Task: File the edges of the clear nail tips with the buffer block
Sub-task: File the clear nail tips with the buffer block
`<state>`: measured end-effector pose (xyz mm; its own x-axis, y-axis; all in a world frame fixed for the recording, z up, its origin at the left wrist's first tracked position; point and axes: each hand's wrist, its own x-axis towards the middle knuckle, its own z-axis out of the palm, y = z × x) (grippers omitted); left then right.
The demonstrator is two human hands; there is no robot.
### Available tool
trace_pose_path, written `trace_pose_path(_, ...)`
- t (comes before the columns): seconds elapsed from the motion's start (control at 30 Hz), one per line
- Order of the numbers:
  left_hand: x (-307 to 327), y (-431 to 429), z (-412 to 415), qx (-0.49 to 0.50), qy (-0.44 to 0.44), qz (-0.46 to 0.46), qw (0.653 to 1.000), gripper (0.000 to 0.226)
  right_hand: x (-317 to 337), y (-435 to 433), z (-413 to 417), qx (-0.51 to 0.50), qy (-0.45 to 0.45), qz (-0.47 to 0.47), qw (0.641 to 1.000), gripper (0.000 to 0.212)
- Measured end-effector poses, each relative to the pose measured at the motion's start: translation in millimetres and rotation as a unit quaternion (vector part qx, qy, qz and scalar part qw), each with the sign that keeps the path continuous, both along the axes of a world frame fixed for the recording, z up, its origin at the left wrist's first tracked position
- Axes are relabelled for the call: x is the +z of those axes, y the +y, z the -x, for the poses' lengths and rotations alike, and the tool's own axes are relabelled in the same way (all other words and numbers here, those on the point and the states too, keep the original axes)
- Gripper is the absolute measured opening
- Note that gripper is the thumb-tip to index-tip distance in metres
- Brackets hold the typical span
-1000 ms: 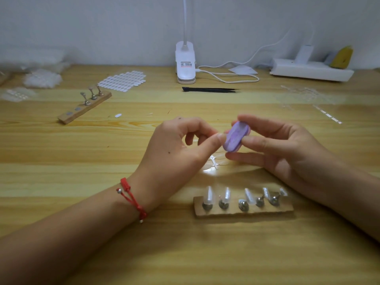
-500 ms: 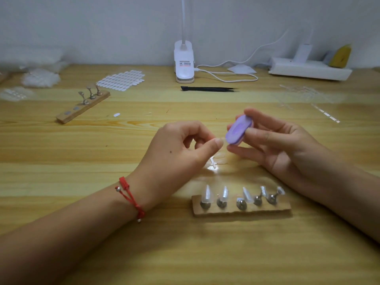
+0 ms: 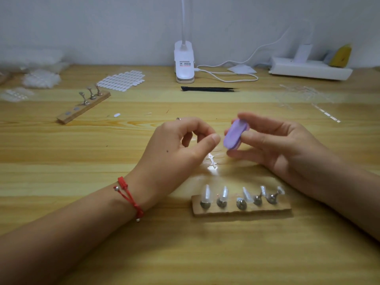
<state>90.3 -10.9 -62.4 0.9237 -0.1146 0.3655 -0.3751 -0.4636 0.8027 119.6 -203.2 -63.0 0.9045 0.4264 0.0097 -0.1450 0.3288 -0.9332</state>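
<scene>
My right hand (image 3: pixel 283 149) pinches a small purple buffer block (image 3: pixel 234 135) between thumb and fingers, held above the table. My left hand (image 3: pixel 178 149) is just left of it, thumb and forefinger pinched together on a clear nail tip that is too small and transparent to make out. The thumb tip sits a short gap from the block's edge. In front of my hands lies a wooden strip (image 3: pixel 242 209) with several metal stands, each carrying a clear nail tip (image 3: pixel 206 194). A shiny clear scrap (image 3: pixel 212 162) lies on the table under my hands.
A second wooden strip (image 3: pixel 82 109) with three bare stands lies at the back left. Behind it are a sheet of white pads (image 3: pixel 121 80) and bags of tips (image 3: pixel 41 79). Black tweezers (image 3: pixel 208 89), a white lamp base (image 3: pixel 184 63) and a power strip (image 3: pixel 310 69) stand along the back.
The buffer block has slid along the tip in small strokes; it was tight against my left thumb, then moved slightly up and apart. Both hands stay in place.
</scene>
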Motion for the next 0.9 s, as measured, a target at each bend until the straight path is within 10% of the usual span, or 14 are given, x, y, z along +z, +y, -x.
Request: trace_pose_path(0.9, -0.7, -1.4, 0.7, -0.039, -0.032, -0.076, 0.996, 0.009, -0.2, -0.3, 0.2, -0.015, 0.003, -0.002, 1.0, 0.029)
